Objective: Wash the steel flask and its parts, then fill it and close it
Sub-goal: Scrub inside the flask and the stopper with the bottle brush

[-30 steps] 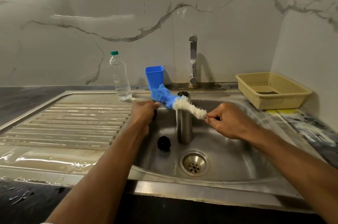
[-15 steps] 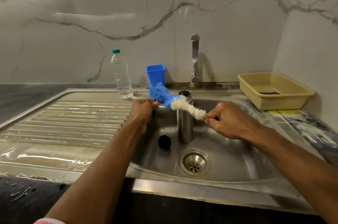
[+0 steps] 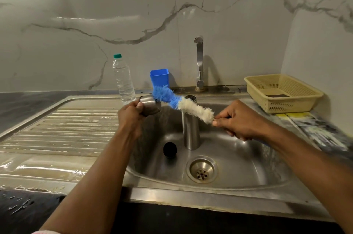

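The open steel flask (image 3: 190, 128) stands upright in the sink basin (image 3: 248, 167). A black stopper (image 3: 170, 149) lies on the basin floor to its left. My left hand (image 3: 130, 117) grips the flask's steel cap cup (image 3: 151, 104) above the basin's left rim. My right hand (image 3: 238, 121) grips the handle of a bottle brush (image 3: 183, 104) with blue and white bristles. The brush's blue tip touches the cup's mouth.
A tap (image 3: 199, 63) rises behind the basin. A blue cup (image 3: 159, 78) and a clear water bottle (image 3: 123, 79) stand at the back left. A yellow plastic basket (image 3: 282, 93) sits at the right. A wet ribbed drainboard (image 3: 63, 130) lies at the left.
My left hand has lifted and turned, so the steel cap cup now shows in it. The brush has stayed across the flask, its blue tip at the cup.
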